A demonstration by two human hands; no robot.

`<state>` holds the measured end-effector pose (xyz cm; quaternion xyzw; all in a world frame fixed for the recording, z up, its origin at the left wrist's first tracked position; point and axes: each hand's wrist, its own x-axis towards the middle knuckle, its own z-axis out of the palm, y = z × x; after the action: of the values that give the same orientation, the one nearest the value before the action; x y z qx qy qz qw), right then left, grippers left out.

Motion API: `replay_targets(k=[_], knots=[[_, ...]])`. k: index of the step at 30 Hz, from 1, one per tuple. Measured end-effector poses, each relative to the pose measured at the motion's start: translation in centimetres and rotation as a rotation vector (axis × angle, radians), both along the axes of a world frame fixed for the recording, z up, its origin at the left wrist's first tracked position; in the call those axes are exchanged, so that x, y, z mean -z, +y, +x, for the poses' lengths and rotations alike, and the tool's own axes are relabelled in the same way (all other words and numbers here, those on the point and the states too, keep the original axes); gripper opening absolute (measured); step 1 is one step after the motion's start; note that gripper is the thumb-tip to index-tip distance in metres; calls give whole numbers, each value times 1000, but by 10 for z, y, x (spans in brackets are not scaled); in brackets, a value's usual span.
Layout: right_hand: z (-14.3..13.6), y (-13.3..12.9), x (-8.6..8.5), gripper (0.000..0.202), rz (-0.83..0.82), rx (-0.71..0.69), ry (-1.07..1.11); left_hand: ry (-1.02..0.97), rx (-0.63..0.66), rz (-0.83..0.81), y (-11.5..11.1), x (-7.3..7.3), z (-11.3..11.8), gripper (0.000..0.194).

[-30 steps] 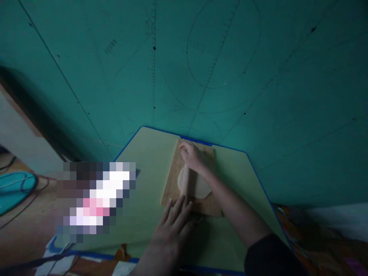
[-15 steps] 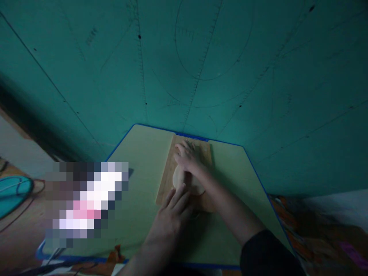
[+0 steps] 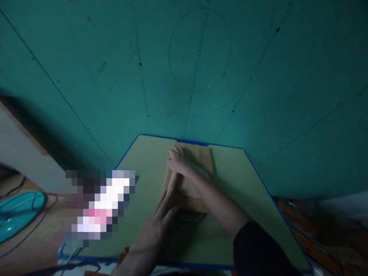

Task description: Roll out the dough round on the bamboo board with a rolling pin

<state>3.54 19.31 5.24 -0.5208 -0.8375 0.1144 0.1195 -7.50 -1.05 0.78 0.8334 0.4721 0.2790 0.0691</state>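
Observation:
A pale rolling pin (image 3: 173,181) lies lengthwise over the left side of a flat, whitish sheet of dough (image 3: 190,187). Beneath the dough is a wooden board (image 3: 195,205). My right hand (image 3: 178,161) is on the far end of the pin, its fingers bent over it. At the near end, my left hand (image 3: 164,209) rests on the pin with its fingers pointing forward along it. Both hands cover the pin's ends, and my right forearm hides part of the dough.
The board lies on a pale green table (image 3: 244,214) with a blue rim, against a green wall (image 3: 258,115) with drawn lines. A pixelated bright object (image 3: 103,207) is on the table's left. A cable (image 3: 70,257) hangs at the near left, and a turquoise round thing (image 3: 20,214) is beyond.
Both hands and the rolling pin have moved left across the dough, toward the board's left edge. More of the dough shows to the right of the pin. The camera view has shifted slightly.

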Motion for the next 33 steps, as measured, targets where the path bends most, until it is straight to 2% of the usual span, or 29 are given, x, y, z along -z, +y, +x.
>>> replay_targets(k=[5,9,12,15,18,22,24,26,29,33], knots=[[61,-11,-1,37,-7,-33,8,-16,89,52,-2,-20,11,55],[101,-34,0,44,25,41,1,49,128,32,1,-32,5,62],[121,-57,-1,48,55,75,-47,149,60,-20,10,-27,-4,75],[134,-74,-1,52,80,81,-73,268,-62,-57,21,-14,-6,70],[139,-79,5,51,89,110,-51,313,-189,-40,35,-8,1,67],[132,-59,12,48,72,188,22,301,-325,7,65,-17,8,56],[126,-42,12,48,37,232,42,278,-331,-35,85,-26,7,47],[120,-23,9,45,18,260,39,265,-349,-103,105,-35,6,42],[112,1,2,38,56,280,21,294,-457,-177,133,-48,6,41],[104,21,-9,29,131,300,-31,357,-533,-202,161,-61,6,40]])
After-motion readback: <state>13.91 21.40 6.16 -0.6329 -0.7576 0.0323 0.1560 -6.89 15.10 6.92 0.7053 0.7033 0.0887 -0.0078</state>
